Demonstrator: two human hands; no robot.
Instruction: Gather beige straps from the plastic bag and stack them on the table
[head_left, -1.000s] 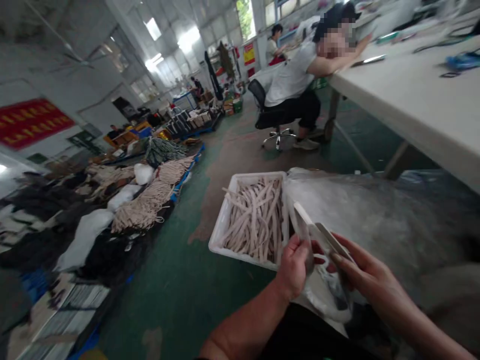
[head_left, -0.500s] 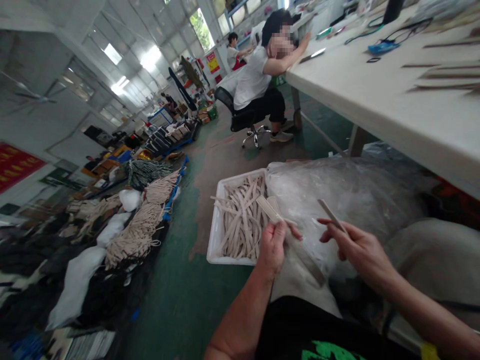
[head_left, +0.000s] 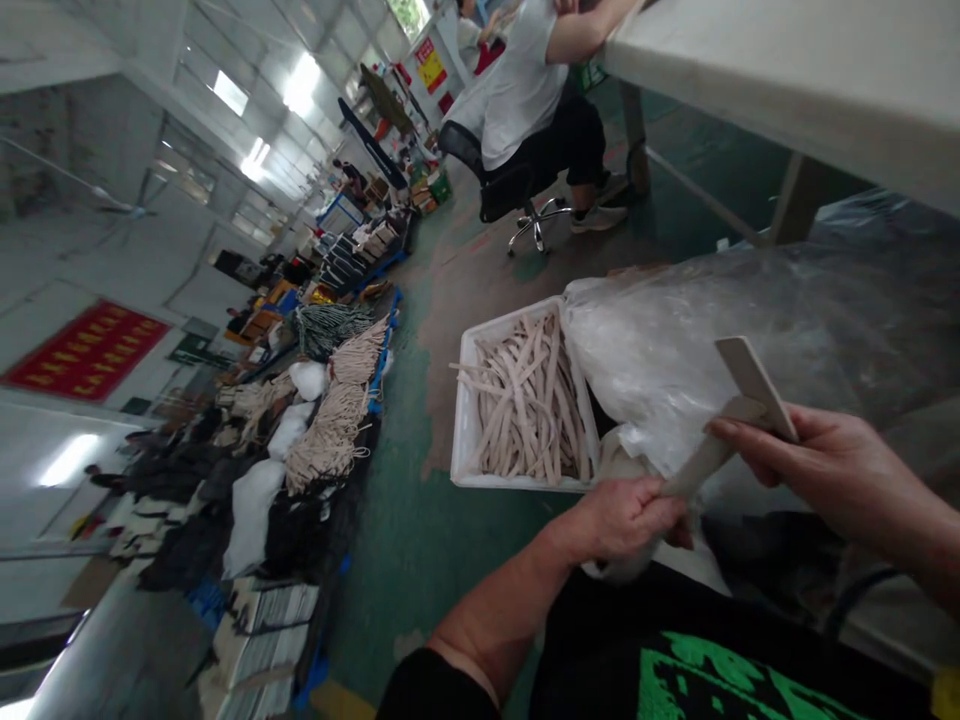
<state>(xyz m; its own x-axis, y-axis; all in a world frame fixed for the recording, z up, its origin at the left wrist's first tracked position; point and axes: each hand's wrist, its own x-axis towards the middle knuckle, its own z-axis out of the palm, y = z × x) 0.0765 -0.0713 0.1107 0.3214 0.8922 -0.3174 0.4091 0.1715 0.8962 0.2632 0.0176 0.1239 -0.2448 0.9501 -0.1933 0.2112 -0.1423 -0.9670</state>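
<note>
- Worktop (head_left: 750, 50): pale, smooth slab with a thick straight edge; located beyond and to the right of the bin (head_left: 464, 430).
- Plastic sheeting (head_left: 675, 320): translucent, creased, bulging; located directly beside the bin's right wall.
- Bin: white, rigid, rectangular, open-topped.
- Loose strips (head_left: 517, 400): beige, flat, narrow, tangled; heaped inside the bin, one end projecting over its left rim.
- Band (head_left: 701, 465): beige, flat, flexible in appearance; located right of the bin's near corner, spanning the gap between the two hands' fingers.
- Flat piece (head_left: 750, 378): beige, straight, stiff-looking; located farther right of the bin, projecting above the right hand (head_left: 832, 460) and crossing the band's far end. Attachment between the two cannot be determined.
- Left hand (head_left: 626, 515), near the bin's corner: fingers closed, pinching the band's lower portion.
- Right hand: thumb pressed on the band's far end; remaining fingers curled behind the flat piece, partly hidden.
</note>
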